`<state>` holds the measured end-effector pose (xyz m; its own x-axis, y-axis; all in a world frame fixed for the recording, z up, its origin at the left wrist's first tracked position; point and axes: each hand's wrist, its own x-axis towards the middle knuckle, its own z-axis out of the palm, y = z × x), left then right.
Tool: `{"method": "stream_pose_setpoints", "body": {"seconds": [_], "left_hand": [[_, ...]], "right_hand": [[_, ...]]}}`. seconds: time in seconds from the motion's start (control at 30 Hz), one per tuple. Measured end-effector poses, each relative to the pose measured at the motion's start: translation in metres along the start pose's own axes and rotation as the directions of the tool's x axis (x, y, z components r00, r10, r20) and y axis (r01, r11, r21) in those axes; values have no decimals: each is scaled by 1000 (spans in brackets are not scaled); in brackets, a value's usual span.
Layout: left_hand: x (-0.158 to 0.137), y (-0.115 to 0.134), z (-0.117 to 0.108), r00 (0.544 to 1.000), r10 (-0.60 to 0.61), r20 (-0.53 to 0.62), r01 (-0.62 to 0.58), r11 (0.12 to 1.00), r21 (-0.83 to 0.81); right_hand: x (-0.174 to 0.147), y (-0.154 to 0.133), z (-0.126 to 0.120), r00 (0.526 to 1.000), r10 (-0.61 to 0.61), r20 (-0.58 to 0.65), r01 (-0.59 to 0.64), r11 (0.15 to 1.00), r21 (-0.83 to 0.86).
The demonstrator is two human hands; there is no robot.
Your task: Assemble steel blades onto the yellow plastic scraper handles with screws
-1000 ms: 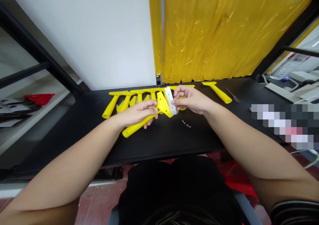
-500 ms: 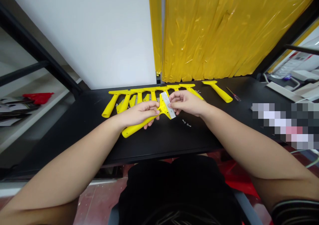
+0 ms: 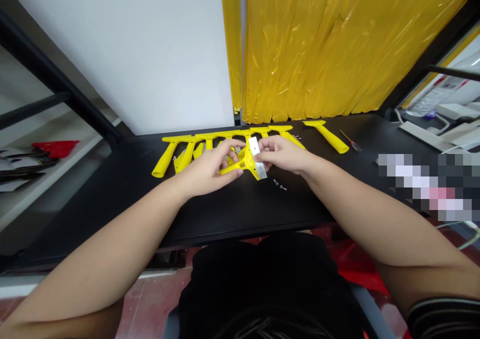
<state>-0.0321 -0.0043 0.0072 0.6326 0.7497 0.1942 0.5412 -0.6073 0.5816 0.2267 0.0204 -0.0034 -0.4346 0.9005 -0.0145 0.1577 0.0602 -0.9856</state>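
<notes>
A yellow plastic scraper handle (image 3: pixel 236 168) is in my left hand (image 3: pixel 210 171), thumb along its near side and fingers curled beyond it. Its wide head points right, and my palm hides its lower grip. Against the head lies a flat silver blade (image 3: pixel 254 147), pinched between the thumb and fingers of my right hand (image 3: pixel 283 153). Whether the blade is fastened I cannot tell. Small screws (image 3: pixel 280 184) lie on the black table right of the head. Behind my hands stretches a row of similar yellow scraper handles (image 3: pixel 165 159), with smaller yellow parts among them.
One more yellow handle (image 3: pixel 330 136) lies apart at the back right, beside a screwdriver (image 3: pixel 350 141). A white panel (image 3: pixel 150 54) and yellow plastic sheeting (image 3: pixel 318 54) stand behind the black table (image 3: pixel 225 221). Black frame bars (image 3: pixel 56 69) rise at the left.
My left hand has shifted its grip up the handle, its index finger lifted and the lower grip covered. The blade has turned slightly and moved right with the head.
</notes>
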Motion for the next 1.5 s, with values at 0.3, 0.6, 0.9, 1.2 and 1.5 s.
{"method": "stream_pose_setpoints", "body": {"seconds": [0.3, 0.6, 0.9, 1.2, 1.5], "left_hand": [[0, 4, 3, 975, 206, 79, -220, 935, 279], [-3, 4, 7, 941, 313, 129, -338, 845, 414], [-3, -2, 7, 934, 344, 97, -354, 849, 393], [-2, -2, 10, 889, 454, 56, -439, 814, 379], [0, -6, 11, 886, 452, 107, -460, 822, 336]], "right_hand": [[-2, -2, 0, 998, 53, 31, -57, 990, 127], [-8, -9, -12, 992, 35, 122, -33, 999, -16], [-32, -26, -57, 907, 300, 294, -40, 759, -650], [-34, -26, -47, 943, 245, 223, 6, 661, -750], [-100, 5, -125, 966, 170, -195, -257, 535, -805]]}}
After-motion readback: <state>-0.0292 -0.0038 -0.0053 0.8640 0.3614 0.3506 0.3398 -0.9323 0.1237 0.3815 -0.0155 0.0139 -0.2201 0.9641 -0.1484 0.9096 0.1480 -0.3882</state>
